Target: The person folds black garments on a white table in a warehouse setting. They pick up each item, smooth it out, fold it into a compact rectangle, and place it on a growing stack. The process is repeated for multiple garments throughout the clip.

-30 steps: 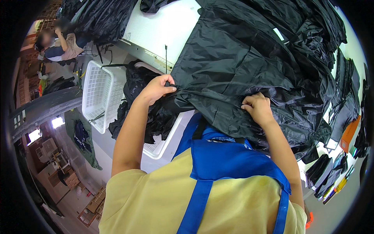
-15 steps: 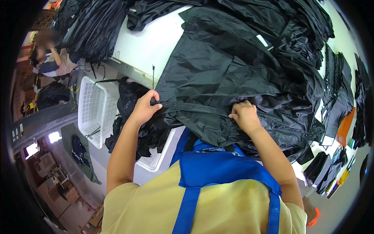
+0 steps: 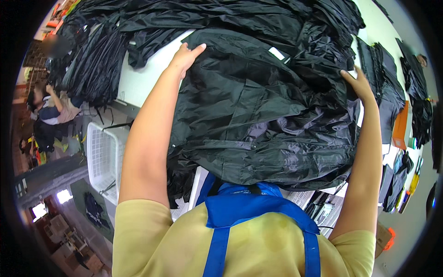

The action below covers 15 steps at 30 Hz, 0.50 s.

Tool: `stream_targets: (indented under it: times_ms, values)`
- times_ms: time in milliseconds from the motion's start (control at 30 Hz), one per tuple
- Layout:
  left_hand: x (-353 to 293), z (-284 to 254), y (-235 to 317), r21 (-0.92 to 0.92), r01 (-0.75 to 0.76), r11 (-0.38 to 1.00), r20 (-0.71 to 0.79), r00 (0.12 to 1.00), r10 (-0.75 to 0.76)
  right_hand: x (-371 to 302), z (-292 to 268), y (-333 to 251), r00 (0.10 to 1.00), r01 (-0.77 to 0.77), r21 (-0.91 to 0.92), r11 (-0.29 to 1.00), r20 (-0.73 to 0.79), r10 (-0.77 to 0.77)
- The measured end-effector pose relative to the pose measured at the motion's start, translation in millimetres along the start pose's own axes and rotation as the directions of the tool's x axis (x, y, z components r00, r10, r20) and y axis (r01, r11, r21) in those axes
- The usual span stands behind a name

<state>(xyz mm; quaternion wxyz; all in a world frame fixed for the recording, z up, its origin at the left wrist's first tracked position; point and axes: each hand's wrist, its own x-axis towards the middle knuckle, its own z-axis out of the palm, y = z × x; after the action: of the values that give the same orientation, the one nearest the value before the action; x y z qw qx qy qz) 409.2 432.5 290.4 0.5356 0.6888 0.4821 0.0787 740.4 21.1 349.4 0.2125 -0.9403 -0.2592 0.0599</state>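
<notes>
A black jacket (image 3: pixel 272 106) of thin, shiny fabric lies spread in front of me, creased, its lower edge towards my body. A small white label (image 3: pixel 277 54) shows near its far end. My left hand (image 3: pixel 185 59) rests at the jacket's far left edge, thumb stretched over the cloth and apart from the fingers. At the right side, my right hand (image 3: pixel 361 85) touches the edge of the fabric, thumb and forefinger spread; the other fingers are partly hidden. Both hands are open.
More black garments (image 3: pixel 212 16) are heaped along the far side of the white table (image 3: pixel 134 76). A white plastic basket (image 3: pixel 102 152) stands at my left, near dark cloth (image 3: pixel 181 180). Hanging dark clothes and an orange panel (image 3: pixel 400 127) are at the right. A person (image 3: pixel 55 108) sits far left.
Both hands have left the jacket's near edge and moved away from my body, spreading to its left and right sides. The near part of the jacket lies flatter and wider.
</notes>
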Motion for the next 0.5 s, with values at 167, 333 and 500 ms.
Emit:
stream_targets:
  times_ms: [167,333,500]
  values:
    - [15,-13,23,-0.318,-0.127,0.940,0.086,0.983,0.162,-25,-15,-8,0.874,-0.289,0.262,0.921,0.464,0.143]
    - [-55,-162,51,-0.734,-0.235,0.637,0.103,0.889,0.447,-124,-154,52,1.000,0.026,0.999,-0.043,-0.025,0.005]
    - [-117,-215,44,-0.736,-0.297,0.608,0.094,0.845,0.526,-230,-128,87,0.927,-0.204,0.978,-0.043,0.207,0.312]
